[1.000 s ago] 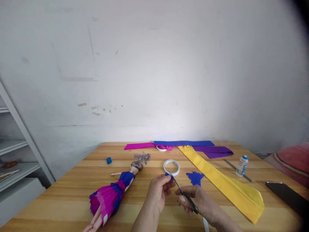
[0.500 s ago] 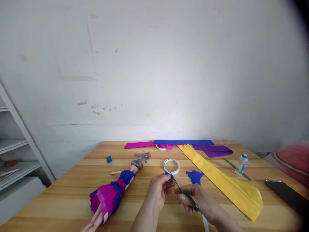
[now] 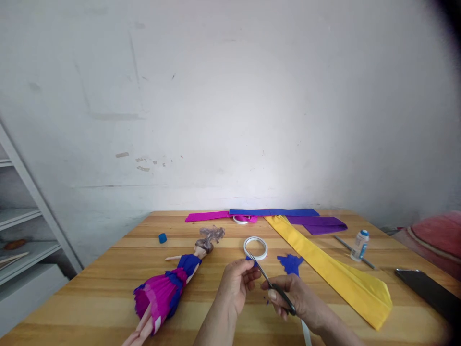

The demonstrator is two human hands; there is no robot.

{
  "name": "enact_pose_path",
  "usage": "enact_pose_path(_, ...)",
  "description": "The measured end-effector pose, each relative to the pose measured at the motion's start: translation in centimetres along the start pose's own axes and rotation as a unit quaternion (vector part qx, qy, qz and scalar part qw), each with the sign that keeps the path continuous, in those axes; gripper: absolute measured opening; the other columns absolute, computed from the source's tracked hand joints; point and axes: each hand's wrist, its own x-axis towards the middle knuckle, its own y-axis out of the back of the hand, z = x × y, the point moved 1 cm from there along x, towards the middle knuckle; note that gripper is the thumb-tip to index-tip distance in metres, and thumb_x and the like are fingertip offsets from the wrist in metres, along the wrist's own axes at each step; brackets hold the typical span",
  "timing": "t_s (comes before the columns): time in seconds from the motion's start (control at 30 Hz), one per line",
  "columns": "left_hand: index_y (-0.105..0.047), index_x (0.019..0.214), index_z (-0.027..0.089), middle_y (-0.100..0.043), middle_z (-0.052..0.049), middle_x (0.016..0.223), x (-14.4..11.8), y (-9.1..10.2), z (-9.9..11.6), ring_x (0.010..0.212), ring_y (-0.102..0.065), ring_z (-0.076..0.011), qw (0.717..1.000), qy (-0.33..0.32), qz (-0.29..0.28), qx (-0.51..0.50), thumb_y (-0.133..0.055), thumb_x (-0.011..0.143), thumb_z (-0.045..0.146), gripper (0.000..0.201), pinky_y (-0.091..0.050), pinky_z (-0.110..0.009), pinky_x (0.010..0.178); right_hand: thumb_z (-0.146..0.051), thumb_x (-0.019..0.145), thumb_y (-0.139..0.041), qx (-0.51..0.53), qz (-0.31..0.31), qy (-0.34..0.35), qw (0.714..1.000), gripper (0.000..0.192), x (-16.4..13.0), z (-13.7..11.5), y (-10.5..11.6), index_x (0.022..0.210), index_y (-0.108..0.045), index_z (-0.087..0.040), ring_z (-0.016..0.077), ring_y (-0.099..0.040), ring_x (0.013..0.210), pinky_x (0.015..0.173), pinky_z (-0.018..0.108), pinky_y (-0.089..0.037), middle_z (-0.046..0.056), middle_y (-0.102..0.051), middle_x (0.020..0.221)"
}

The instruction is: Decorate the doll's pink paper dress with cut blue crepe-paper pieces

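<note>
Between the fingertips of my left hand (image 3: 240, 281) is a small piece of blue crepe paper (image 3: 251, 260), mostly hidden by the fingers. My right hand (image 3: 291, 298) grips black-handled scissors (image 3: 268, 280), their blades reaching up and left to the blue piece. Just beyond the hands lies a white tape roll (image 3: 256, 248). Blue paper scraps (image 3: 290, 264) are on the table right of it. To the left, a doll (image 3: 187, 269) in a magenta and blue paper dress lies on its back or side; I cannot tell which.
Yellow (image 3: 331, 269), purple (image 3: 326, 225), blue (image 3: 273, 212) and magenta (image 3: 207, 216) paper strips lie toward the back and right. A glue bottle (image 3: 360, 245), a grey stick (image 3: 355, 252) and a dark phone-like slab (image 3: 427, 288) are at right. A blue cap (image 3: 163, 238) sits at left.
Almost nothing differs. Both hands and the scissors hold nearly the same position, with perhaps a few more tiny blue bits on the table below the blades.
</note>
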Motion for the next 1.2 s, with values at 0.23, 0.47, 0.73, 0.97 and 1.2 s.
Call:
enact_pose_path(0.23,-0.06,0.068,0.011,-0.066,-0.005,0.059,-0.1,-0.1,0.1,0.051,-0.061,-0.0114,1.0,0.0,0.003,-0.002,-0.064,0.063,0.015,0.008,-0.034,-0.016,0.04,-0.056,0.065,-0.065,0.012,-0.002,0.004,1.0,0.049,0.1,0.3,0.0,0.084,-0.063,-0.011,0.006,-0.039,0.041,0.043,0.02,-0.03,-0.004,-0.046,0.049)
enact_pose_path(0.47,-0.059,0.068,0.012,-0.07,-0.007,0.068,-0.1,0.1,0.2,0.057,-0.064,-0.0128,0.997,-0.027,-0.028,0.062,-0.067,0.061,0.019,0.013,-0.032,-0.016,0.043,-0.056,0.068,-0.061,0.022,0.031,0.044,0.998,0.048,-0.1,-0.5,0.6,0.09,-0.06,-0.013,0.0079,-0.043,0.047,0.047,0.021,-0.035,-0.003,-0.049,0.054)
enact_pose_path(0.73,-0.06,0.066,0.012,-0.068,-0.006,0.062,-0.4,0.1,0.1,0.05,-0.058,-0.0106,0.983,-0.026,-0.076,0.165,-0.066,0.059,0.022,0.014,-0.03,-0.018,0.044,-0.048,0.07,-0.063,-0.094,-0.044,-0.009,0.995,0.036,-1.1,-0.8,2.7,0.083,-0.065,-0.015,0.0076,-0.037,0.047,0.045,0.019,-0.027,-0.004,-0.044,0.053)
enact_pose_path(0.97,-0.06,0.061,0.013,-0.066,-0.004,0.056,-0.6,-0.1,0.1,0.045,-0.053,-0.009,0.976,-0.019,-0.098,0.194,-0.063,0.056,0.02,0.009,-0.031,-0.019,0.045,-0.042,0.071,-0.064,-0.138,-0.099,0.036,0.985,0.028,-1.4,-1.5,3.1,0.068,-0.062,-0.014,0.0073,-0.022,0.055,0.047,0.021,-0.015,-0.006,-0.026,0.057)
enact_pose_path(1.2,-0.061,0.06,0.013,-0.065,-0.003,0.054,-0.8,-0.3,0.1,0.043,-0.052,-0.0093,0.97,0.005,-0.112,0.216,-0.063,0.053,0.021,0.011,-0.032,-0.02,0.046,-0.049,0.068,-0.064,-0.161,-0.095,0.009,0.982,0.035,-1.5,-1.5,3.4,0.075,-0.066,-0.015,0.0066,-0.025,0.05,0.045,0.02,-0.017,-0.006,-0.03,0.054)
